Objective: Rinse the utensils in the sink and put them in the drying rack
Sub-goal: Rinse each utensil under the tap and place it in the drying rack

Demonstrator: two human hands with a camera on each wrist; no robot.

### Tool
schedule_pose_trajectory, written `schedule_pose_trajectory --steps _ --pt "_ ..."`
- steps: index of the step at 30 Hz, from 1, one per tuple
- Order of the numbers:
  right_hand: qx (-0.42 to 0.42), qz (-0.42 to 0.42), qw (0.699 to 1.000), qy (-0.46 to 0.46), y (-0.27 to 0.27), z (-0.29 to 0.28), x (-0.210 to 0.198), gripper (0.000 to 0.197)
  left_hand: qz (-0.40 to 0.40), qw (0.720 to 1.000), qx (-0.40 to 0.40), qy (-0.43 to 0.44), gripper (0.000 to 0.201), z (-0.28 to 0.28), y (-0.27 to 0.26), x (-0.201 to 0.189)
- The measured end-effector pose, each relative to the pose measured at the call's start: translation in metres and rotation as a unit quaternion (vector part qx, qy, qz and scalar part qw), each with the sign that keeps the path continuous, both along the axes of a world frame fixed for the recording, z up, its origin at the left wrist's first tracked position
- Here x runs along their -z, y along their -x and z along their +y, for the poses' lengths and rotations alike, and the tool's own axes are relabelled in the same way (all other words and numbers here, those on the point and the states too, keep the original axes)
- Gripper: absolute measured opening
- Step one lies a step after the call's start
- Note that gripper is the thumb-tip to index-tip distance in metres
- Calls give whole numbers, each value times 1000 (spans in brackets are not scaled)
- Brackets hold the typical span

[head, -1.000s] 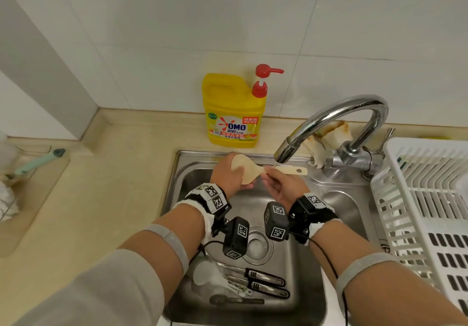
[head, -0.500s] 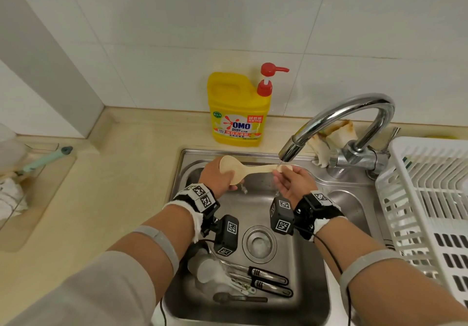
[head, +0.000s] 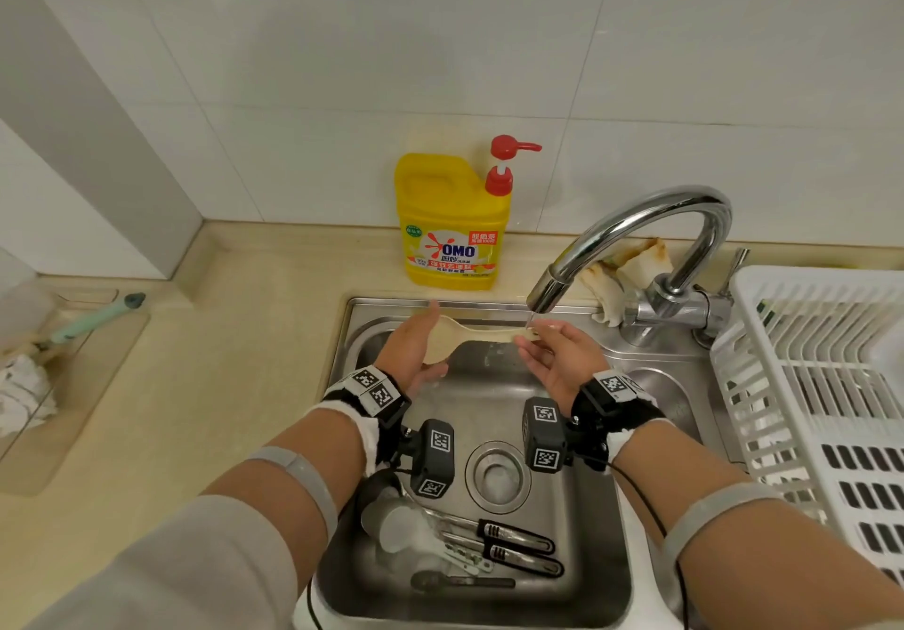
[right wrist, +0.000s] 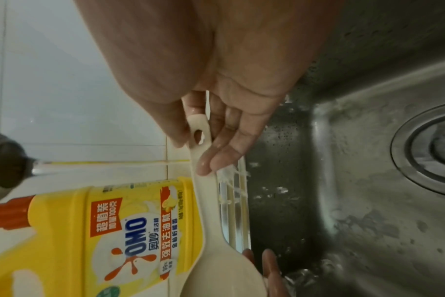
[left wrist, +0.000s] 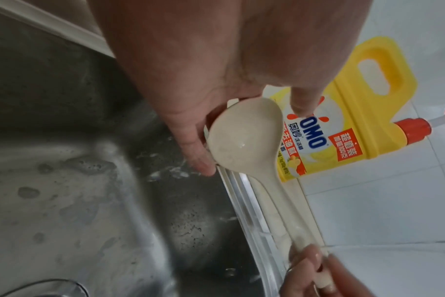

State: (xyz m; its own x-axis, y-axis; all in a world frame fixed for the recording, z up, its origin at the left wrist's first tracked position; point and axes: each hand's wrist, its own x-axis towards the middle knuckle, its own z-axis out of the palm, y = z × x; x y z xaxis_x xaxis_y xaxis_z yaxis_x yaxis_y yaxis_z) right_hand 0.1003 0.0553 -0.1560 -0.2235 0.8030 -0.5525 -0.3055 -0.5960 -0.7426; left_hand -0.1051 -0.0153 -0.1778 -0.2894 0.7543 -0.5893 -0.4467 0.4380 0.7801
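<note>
A beige rice spoon lies level over the back of the steel sink, between both hands. My left hand holds its round bowl between thumb and fingers. My right hand pinches the handle's end, by the hanging hole. A thin stream from the faucet lands on the handle just beside my right fingertips. Two black-handled utensils, a pale ladle and a dark spoon lie on the sink floor near me. The white drying rack stands to the right.
A yellow detergent bottle with a red pump stands on the counter behind the sink. A crumpled rag lies behind the faucet base. At the far left are a teal-handled brush and a white cloth. The drain sits mid-sink.
My hands have drawn apart. The spoon has shifted left, my right hand has slid out to the handle's end, and the stream now falls on the handle instead of near the bowl.
</note>
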Motion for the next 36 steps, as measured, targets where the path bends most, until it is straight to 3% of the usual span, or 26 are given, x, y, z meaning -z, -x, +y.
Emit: schedule_pose_trajectory --steps 2,5,8,12,13,16,18,22,25,27,28,30,33,36 --pt "-9 -22 1000 -13 1 -1 0 8 -29 999 -25 0 48 0 -2 0" --pt "-24 -43 998 -39 4 -1 0 21 -8 999 -40 -11 33 -1 -2 1" --pt "-26 -56 996 -59 5 -1 -3 23 -48 997 -64 -12 22 -3 0 2" --pt "6 -39 998 -50 5 4 -1 13 -17 999 -24 -17 51 -5 4 8" --pt "14 -36 998 -48 6 5 -1 11 -6 1000 -10 -13 54 -6 3 7" --pt "13 -45 998 -47 6 4 3 30 7 999 40 -22 51 -5 3 6" --pt "-11 -41 998 -39 6 2 2 26 21 997 62 -30 48 -4 3 3" --pt "0 -24 999 -27 2 2 3 26 37 997 49 -39 72 -4 2 2" --pt "36 -42 998 -29 -7 4 8 28 31 997 52 -45 54 -3 -2 0" --pt "15 -105 993 -46 -15 4 11 22 21 998 44 -44 46 -1 -7 -5" --pt "-26 -183 980 -78 -21 4 10 19 20 998 46 -46 45 -1 -10 -7" --pt "-144 -362 905 -171 -31 6 10 17 37 995 67 -57 44 -1 -18 -14" --pt "-284 -440 813 -255 -38 -2 2 11 94 984 127 -83 45 -3 -32 -26" --pt "-349 -491 739 -303 -40 -14 -3 7 134 967 190 -101 47 -7 -48 -38"
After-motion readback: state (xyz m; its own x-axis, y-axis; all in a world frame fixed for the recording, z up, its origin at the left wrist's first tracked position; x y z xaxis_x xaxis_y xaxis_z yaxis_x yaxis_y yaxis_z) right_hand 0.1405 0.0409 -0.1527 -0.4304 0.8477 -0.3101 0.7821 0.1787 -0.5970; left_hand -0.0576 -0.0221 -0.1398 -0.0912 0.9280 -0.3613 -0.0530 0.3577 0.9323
